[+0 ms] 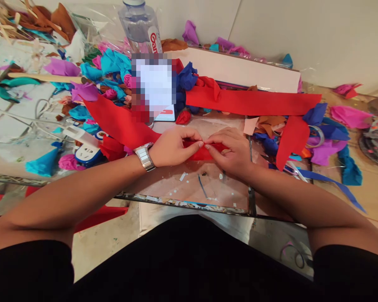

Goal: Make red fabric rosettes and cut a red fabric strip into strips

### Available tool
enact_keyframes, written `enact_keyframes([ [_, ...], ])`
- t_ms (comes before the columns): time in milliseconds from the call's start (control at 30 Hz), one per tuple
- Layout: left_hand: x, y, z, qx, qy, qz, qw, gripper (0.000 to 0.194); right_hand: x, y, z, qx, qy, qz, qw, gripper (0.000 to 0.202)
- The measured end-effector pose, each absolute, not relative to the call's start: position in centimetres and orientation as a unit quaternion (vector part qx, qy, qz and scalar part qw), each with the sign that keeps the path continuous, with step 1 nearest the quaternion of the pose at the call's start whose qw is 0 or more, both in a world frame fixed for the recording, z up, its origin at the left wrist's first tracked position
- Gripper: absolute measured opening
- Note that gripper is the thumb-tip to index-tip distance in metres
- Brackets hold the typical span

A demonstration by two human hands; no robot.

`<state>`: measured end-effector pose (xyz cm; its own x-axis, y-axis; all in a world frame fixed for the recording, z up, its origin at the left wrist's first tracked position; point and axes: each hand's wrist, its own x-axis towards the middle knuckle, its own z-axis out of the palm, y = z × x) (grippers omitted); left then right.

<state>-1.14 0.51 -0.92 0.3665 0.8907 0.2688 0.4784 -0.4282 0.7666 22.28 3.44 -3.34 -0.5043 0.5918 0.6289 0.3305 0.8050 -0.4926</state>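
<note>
A long red strip (116, 122) runs from the left of the table towards the middle, where its near end lies between my hands. My left hand (176, 144), with a silver watch at the wrist, pinches the red material between thumb and fingers. Close against it, my right hand (229, 151) pinches the same material, and the fingertips of both hands nearly touch. Beyond them sits a small rolled red piece (183, 117). Another wide red strip (255, 100) lies across the back right, and a shorter red piece (292, 140) hangs down below its right end.
A plastic bottle (140, 27) stands at the back beside a lit, blurred screen (156, 86). Blue, purple and pink pieces crowd both sides. A power strip (88, 153) with cables is at left. Scissors (291, 168) and a tape ring (316, 136) lie at right.
</note>
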Motion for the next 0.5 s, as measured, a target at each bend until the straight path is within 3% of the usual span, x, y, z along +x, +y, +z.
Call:
enact_keyframes([
  [500,-1.25,0.32,-0.96,0.776,0.452,0.335,0.284,0.025,22.24,3.56,-3.48,-0.273,-0.855,0.151,0.415,0.003],
])
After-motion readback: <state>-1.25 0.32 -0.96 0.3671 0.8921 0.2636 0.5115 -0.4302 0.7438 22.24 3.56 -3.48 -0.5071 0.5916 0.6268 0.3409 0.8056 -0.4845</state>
